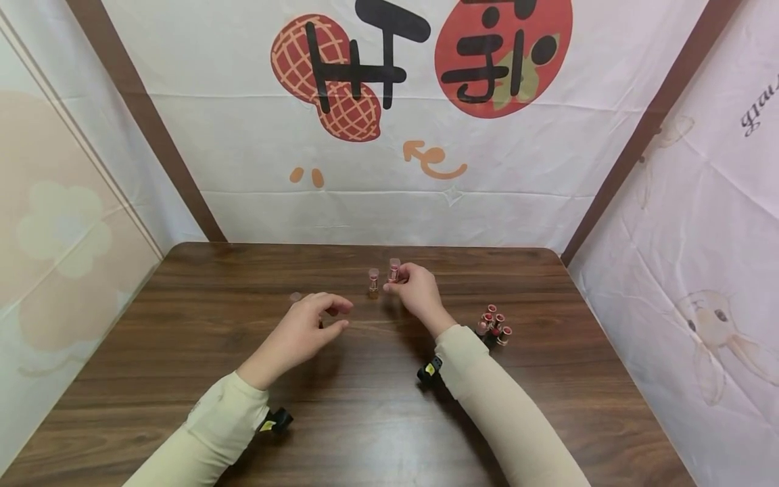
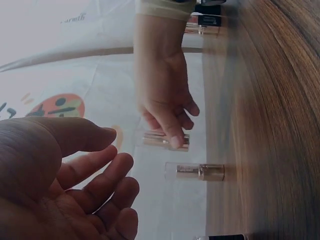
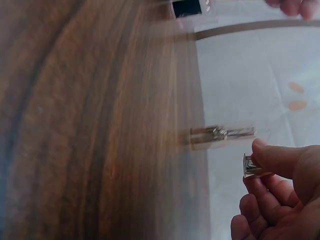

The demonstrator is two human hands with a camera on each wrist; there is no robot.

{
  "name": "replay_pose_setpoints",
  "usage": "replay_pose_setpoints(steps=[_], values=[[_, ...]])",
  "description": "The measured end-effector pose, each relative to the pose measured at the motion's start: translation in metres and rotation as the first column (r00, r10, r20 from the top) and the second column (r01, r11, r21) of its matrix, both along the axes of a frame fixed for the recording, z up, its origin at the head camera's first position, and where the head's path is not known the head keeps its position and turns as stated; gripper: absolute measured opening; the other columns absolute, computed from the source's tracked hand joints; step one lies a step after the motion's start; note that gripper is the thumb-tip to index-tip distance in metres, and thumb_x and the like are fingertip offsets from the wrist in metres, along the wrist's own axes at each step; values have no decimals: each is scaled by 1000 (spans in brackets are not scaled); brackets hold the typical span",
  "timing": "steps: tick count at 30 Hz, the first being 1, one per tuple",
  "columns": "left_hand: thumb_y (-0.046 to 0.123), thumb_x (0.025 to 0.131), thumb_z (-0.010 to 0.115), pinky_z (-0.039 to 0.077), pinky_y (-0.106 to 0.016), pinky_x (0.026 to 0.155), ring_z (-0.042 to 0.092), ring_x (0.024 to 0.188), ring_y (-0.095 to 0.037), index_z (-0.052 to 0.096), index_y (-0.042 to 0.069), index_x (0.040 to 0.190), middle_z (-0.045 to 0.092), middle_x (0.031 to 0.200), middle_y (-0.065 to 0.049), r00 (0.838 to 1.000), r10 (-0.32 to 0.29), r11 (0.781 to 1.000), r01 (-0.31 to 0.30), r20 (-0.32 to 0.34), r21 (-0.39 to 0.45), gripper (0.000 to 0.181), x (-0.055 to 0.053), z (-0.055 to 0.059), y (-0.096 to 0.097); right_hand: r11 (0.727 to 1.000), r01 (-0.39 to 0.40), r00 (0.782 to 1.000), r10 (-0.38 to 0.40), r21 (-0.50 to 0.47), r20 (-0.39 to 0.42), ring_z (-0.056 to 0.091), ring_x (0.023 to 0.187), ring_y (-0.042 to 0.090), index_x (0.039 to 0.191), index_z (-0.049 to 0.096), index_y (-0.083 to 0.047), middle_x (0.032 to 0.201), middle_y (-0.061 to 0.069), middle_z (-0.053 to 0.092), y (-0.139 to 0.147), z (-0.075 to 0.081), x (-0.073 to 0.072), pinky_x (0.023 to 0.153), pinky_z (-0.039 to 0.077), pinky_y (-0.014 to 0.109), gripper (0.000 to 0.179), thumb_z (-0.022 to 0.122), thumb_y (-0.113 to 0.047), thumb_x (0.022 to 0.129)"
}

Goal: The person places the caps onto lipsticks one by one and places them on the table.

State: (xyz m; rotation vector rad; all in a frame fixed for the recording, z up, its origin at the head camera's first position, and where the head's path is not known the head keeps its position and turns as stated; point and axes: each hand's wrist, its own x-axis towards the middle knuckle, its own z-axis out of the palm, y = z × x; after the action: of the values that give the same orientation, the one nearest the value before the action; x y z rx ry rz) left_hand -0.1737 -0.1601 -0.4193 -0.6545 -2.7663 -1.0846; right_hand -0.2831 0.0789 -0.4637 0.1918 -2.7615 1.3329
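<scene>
My right hand (image 1: pixel 420 294) pinches a lipstick with a clear cap (image 1: pixel 394 270) between thumb and fingers. In the left wrist view that lipstick (image 2: pixel 152 138) hangs off the tabletop, its gold base away from the wood. A second clear-capped lipstick (image 1: pixel 374 284) with a gold base stands upright on the table, just left of the held one. My left hand (image 1: pixel 307 331) hovers over the table, fingers loosely bent and holding nothing. Behind it a third lipstick shows only its clear cap top (image 1: pixel 295 296); its black part (image 3: pixel 187 8) appears in the right wrist view.
Several lipsticks (image 1: pixel 494 325) stand in a cluster beside my right wrist, partly hidden by the sleeve and wrist camera. Beneath everything is a brown wood-grain table (image 1: pixel 365 419). A printed white cloth (image 1: pixel 389 216) hangs behind its far edge, with more cloth at both sides.
</scene>
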Motion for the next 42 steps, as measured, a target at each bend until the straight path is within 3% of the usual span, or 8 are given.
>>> replay_pose_setpoints(steps=[8, 11, 20, 24, 33, 38, 42], values=[[16, 95, 74, 49, -47, 92, 64, 103, -24, 72, 14, 118, 71, 113, -1, 999, 36, 999, -36, 22, 6, 23, -6, -2, -9, 998, 33, 996, -37, 54, 76, 63, 82, 18, 96, 70, -14, 89, -1, 70, -4, -11, -14, 77, 51, 37, 23, 86, -25, 85], [15, 95, 74, 56, -47, 86, 64, 105, -24, 72, 13, 117, 71, 114, -3, 998, 35, 999, -36, 42, 26, 23, -8, 0, -11, 996, 33, 996, -39, 77, 84, 62, 84, 19, 97, 72, -13, 90, -1, 70, -5, -14, -16, 78, 51, 37, 23, 87, -25, 84], [21, 99, 70, 49, -37, 77, 62, 98, -23, 69, 15, 123, 69, 119, -6, 994, 80, 997, -81, 76, 9, 25, -10, 10, -25, 993, 44, 989, -58, 108, 135, 61, 83, 19, 92, 72, -15, 90, -1, 70, -9, -19, -16, 78, 50, 36, 19, 87, -24, 84], [22, 99, 70, 52, -36, 77, 65, 98, -24, 68, 14, 124, 68, 121, -9, 992, 85, 996, -87, 98, 22, 27, -10, 13, -30, 990, 63, 988, -80, 126, 130, 61, 82, 18, 88, 73, -16, 87, -2, 71, -10, -20, -16, 76, 50, 36, 18, 88, -24, 82], [21, 99, 71, 53, -41, 83, 67, 94, -21, 67, 12, 125, 68, 119, -11, 991, 117, 992, -120, 64, 40, 29, -13, 15, -43, 981, 52, 990, -75, 187, 120, 61, 82, 18, 89, 71, -16, 87, -2, 69, -11, -23, -18, 76, 50, 37, 22, 89, -27, 81], [22, 99, 71, 54, -45, 90, 69, 99, -23, 66, 11, 126, 68, 121, -8, 988, 137, 989, -140, 74, 47, 30, -14, 18, -49, 975, 53, 986, -85, 216, 145, 66, 95, 22, 110, 73, -13, 104, 2, 72, -9, -13, -11, 85, 54, 41, 35, 88, -27, 82], [20, 99, 70, 55, -41, 86, 69, 100, -25, 66, 10, 126, 68, 122, -10, 986, 152, 987, -156, 65, 51, 30, -15, 20, -55, 955, 83, 981, -128, 286, 144, 67, 108, 27, 126, 71, -11, 121, 6, 71, -5, 15, 0, 90, 55, 45, 46, 85, -24, 85]])
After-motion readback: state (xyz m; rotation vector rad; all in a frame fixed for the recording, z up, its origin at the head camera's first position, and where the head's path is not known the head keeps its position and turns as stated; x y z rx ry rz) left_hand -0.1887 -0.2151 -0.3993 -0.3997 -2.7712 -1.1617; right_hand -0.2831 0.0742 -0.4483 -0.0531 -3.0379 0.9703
